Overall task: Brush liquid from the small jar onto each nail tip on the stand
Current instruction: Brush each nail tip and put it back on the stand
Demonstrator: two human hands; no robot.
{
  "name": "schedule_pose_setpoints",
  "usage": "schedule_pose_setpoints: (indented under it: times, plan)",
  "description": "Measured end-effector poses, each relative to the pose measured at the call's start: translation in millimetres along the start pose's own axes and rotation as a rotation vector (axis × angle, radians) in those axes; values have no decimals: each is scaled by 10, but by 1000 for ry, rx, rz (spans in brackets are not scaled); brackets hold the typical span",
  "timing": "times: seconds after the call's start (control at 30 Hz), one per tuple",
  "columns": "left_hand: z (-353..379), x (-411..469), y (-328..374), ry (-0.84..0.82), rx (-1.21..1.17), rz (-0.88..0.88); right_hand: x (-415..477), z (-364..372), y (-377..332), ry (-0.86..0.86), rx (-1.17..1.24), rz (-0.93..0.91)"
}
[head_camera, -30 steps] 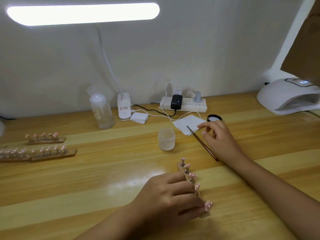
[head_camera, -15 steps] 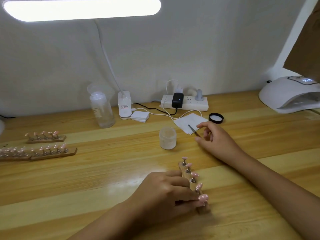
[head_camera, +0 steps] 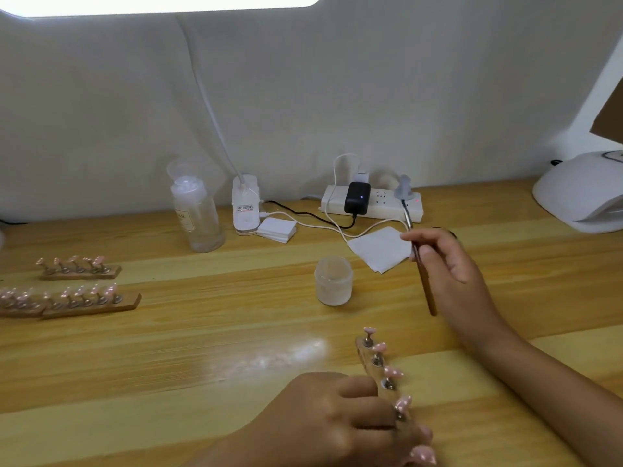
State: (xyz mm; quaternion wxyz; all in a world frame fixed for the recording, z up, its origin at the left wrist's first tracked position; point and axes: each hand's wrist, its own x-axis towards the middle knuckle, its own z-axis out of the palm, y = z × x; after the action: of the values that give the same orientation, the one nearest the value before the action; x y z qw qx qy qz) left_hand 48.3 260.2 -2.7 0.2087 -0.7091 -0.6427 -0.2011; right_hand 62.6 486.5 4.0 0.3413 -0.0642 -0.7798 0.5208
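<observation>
Pink nail tips on the slim wooden stand look light and easily knocked; the left hand curls its grip round the stand's near end, at the desk's near side. The right hand pinches a thin brown brush near the small frosted jar.

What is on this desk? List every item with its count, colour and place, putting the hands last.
small jar: one, frosted white, desk centre
brush: one, brown handle, right of jar
stand: one, wooden, near edge
nail tips: five, pink, on that stand
spare stands: three, wooden, pink tips, left
bottle: one, clear, back left
power strip: one, white, back centre
adapter: one, black, plugged into strip
tissue: one, white, behind jar
curing lamp: one, white, far right
table: one, light wood
left hand: grips stand
right hand: pinches brush
</observation>
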Motion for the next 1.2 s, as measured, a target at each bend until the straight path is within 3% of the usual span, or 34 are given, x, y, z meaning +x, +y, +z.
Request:
schedule_pose_setpoints:
  times: [0.1,0.2,0.3,0.4,0.6,1.2]
  plan:
    - [-6,27,-29,158,-178,-99,-1,31,-41,38,159,14]
    - [-63,38,-171,316,-659,-504,-4,49,-63,72,226,-17]
    - [-69,23,-344,461,-983,-908,-16,62,-102,59,249,-116]
    - [-72,39,-428,596,-1342,-1125,-59,69,-135,24,215,-168]
    - [-77,84,-466,597,-1602,-1153,-118,93,-184,-85,-41,-305]
    - [-42,56,-417,442,-1438,-1038,-161,116,-151,-333,-229,-375]
